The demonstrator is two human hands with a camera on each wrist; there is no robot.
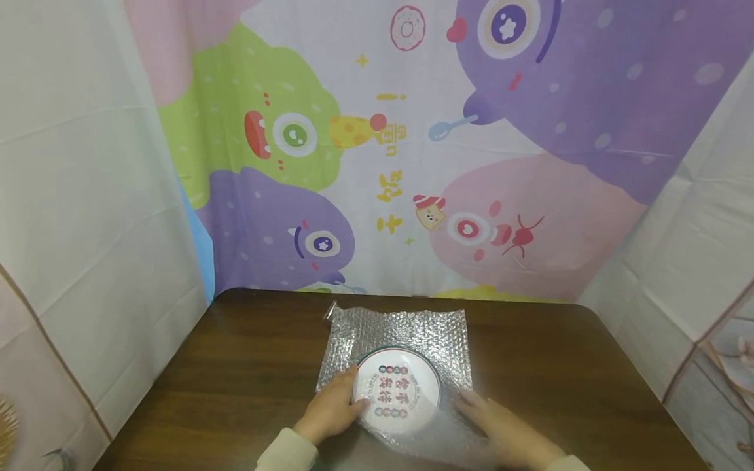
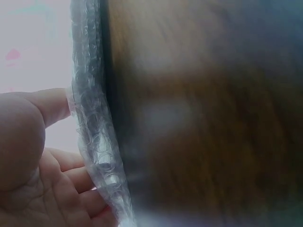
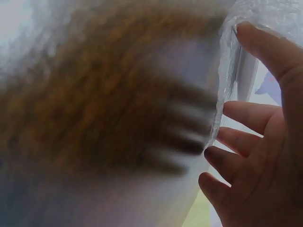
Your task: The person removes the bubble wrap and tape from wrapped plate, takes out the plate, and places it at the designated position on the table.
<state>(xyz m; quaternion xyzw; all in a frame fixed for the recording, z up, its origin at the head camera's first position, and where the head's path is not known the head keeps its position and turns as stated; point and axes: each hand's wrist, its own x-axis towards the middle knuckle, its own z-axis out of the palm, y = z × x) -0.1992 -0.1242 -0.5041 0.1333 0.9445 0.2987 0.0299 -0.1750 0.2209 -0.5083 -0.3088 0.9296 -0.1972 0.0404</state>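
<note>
A round white plate (image 1: pixel 415 373) with a dark rim and red characters sits at the front middle of the table, partly covered by clear bubble wrap (image 1: pixel 406 441). My left hand (image 1: pixel 334 405) grips its left edge, thumb over the face and fingers along the side. In the left wrist view the thumb and fingers meet the bubble wrap (image 2: pixel 92 113) at the edge. On the right, my right hand (image 1: pixel 503 422) is blurred, with fairly straight fingers over the wrap. The right wrist view has its fingertips (image 3: pixel 232 109) touching the bubble wrap (image 3: pixel 220 94) along that side.
Behind and partly under the plate lies a silvery bubble-textured sheet (image 1: pixel 406 324). The dark wooden table (image 1: pixel 247 353) extends to both sides. A cartoon-printed cloth (image 1: pixel 377 261) hangs along its back edge, with pale cloth panels at left and right.
</note>
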